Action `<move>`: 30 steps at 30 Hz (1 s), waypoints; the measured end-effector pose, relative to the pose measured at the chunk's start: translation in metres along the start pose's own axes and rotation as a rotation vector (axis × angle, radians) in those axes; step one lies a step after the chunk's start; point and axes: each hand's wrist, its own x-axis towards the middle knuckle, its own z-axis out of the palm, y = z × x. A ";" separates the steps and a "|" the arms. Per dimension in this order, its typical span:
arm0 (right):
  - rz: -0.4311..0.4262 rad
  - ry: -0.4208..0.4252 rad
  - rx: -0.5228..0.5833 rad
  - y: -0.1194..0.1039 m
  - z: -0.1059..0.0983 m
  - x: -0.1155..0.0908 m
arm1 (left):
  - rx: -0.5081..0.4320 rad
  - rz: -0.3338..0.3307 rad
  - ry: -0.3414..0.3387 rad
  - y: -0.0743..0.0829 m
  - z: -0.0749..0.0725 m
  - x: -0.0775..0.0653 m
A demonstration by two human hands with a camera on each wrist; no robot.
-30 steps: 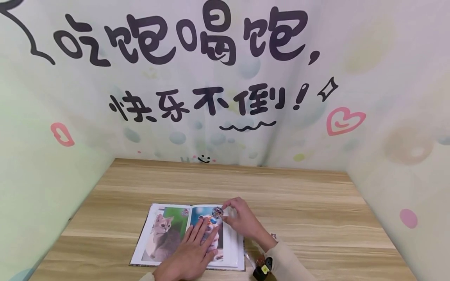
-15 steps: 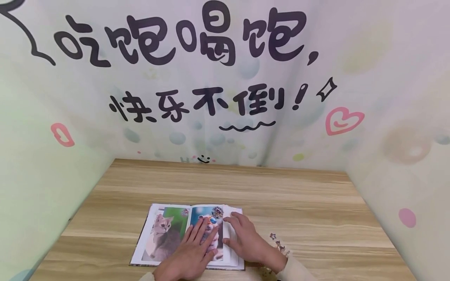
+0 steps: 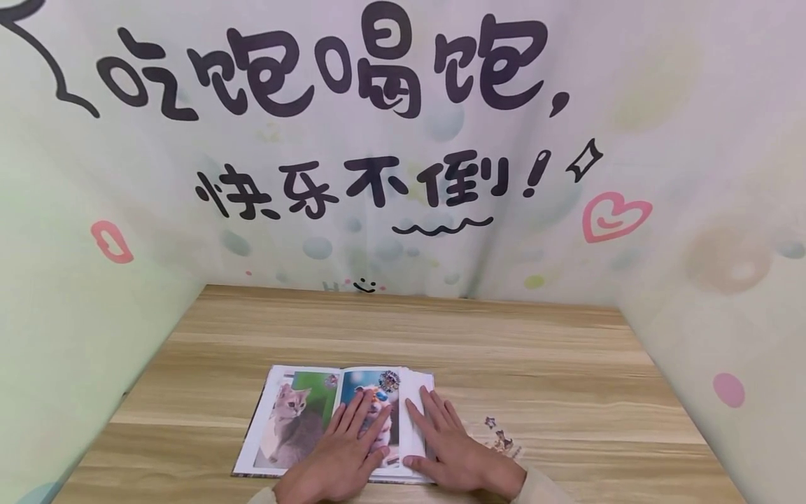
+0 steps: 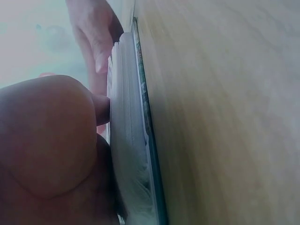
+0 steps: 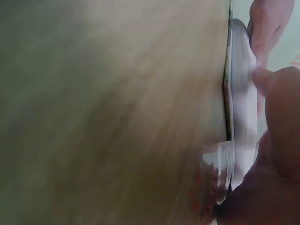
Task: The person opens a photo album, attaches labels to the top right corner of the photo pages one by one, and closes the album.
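Note:
An open photo album lies on the table. Its left page carries a cat picture; on the right page is a picture of a furry animal with something colourful over its eyes, partly hidden by fingers. A round dark-patterned sticker sits at that picture's upper right corner. My left hand rests with fingers spread over the right picture. Beside it, my right hand lies with straight fingers on the white right margin. Both wrist views show the thick page stack from its edge, with thumbs touching it.
A clear sheet with small star-like stickers lies on the table to the right, partly under the right wrist. The wooden table reaches back to a printed fabric wall, with further panels at both sides.
My right hand has left the round sticker, come down and rightward, and flattened onto the page margin. The star sticker sheet shows more beside the wrist. The left hand has stayed put.

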 end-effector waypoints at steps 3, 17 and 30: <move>-0.008 -0.017 -0.002 0.004 -0.001 -0.004 | -0.020 0.000 -0.004 0.000 0.000 0.000; -0.010 -0.056 0.039 0.011 -0.006 -0.007 | -0.343 0.021 0.170 -0.011 -0.006 0.001; -0.018 -0.068 0.096 0.012 -0.009 -0.008 | -0.408 -0.325 0.497 -0.061 -0.040 -0.010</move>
